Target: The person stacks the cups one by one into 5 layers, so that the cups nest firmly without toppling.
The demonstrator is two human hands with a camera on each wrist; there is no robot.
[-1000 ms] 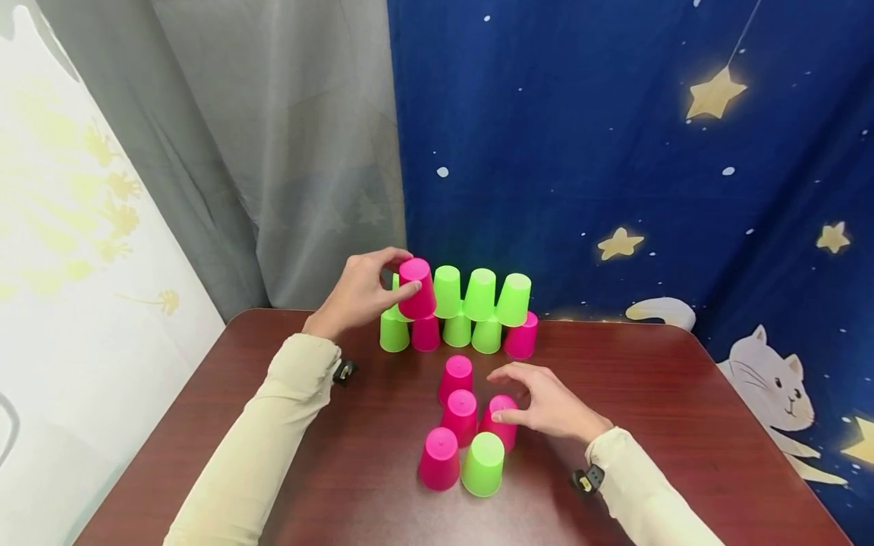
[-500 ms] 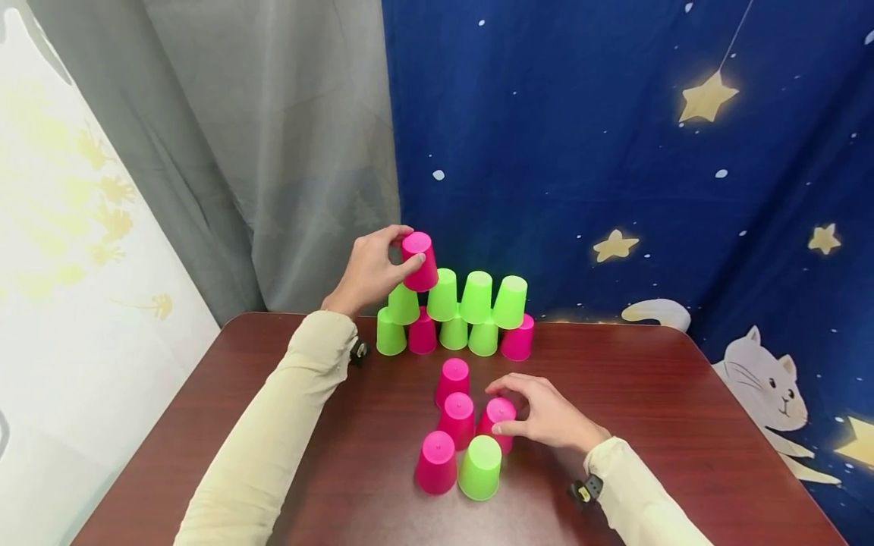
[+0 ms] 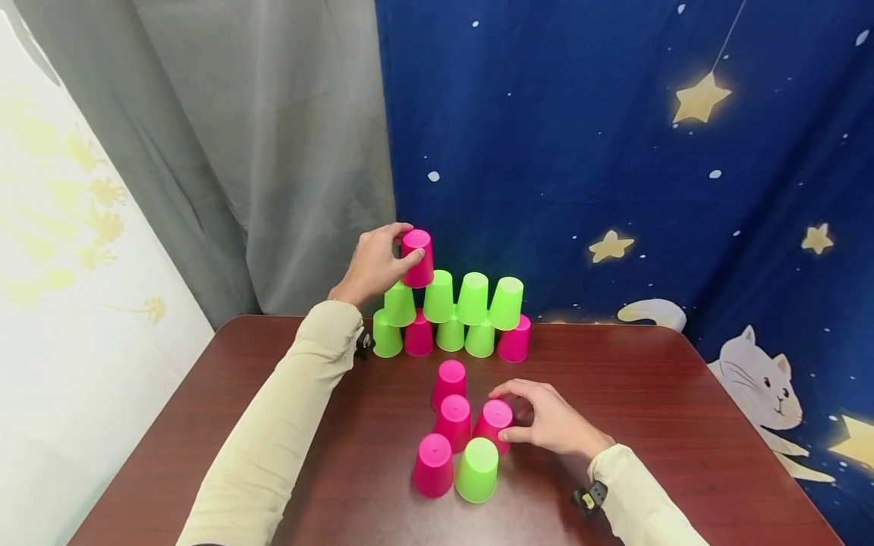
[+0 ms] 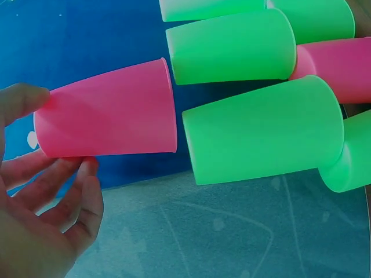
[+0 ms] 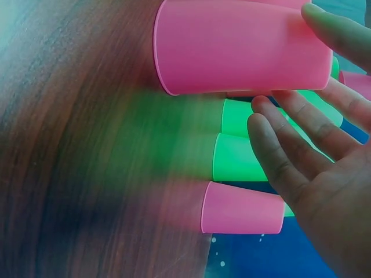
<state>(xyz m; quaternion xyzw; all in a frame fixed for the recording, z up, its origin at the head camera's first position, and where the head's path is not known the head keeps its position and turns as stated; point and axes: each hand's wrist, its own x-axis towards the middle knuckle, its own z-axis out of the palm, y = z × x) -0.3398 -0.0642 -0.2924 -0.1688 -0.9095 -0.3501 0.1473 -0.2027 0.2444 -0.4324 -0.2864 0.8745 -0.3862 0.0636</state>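
My left hand (image 3: pixel 374 262) pinches an upside-down pink cup (image 3: pixel 419 262) between thumb and fingers, above the two leftmost green cups of the upper row. In the left wrist view the rim of that pink cup (image 4: pixel 110 110) sits a small gap away from the green cup (image 4: pixel 261 133). My right hand (image 3: pixel 554 422) has its thumb and fingers round another upside-down pink cup (image 3: pixel 488 425), which stands on the table. The right wrist view shows the thumb on one side of this pink cup (image 5: pixel 243 46) and fingertips along the other.
A two-tier wall of cups stands at the table's (image 3: pixel 614 425) back: green cups (image 3: pixel 473 299) over mixed green and pink ones (image 3: pixel 514 340). Nearer stand loose pink cups (image 3: pixel 433 470) and a green cup (image 3: pixel 477 474). Curtains (image 3: pixel 580 152) hang behind.
My left hand has raised the pink cup from in front of the upper row to above it, moving slightly inward. The right hand has stayed at its cup with its fingers closer round it.
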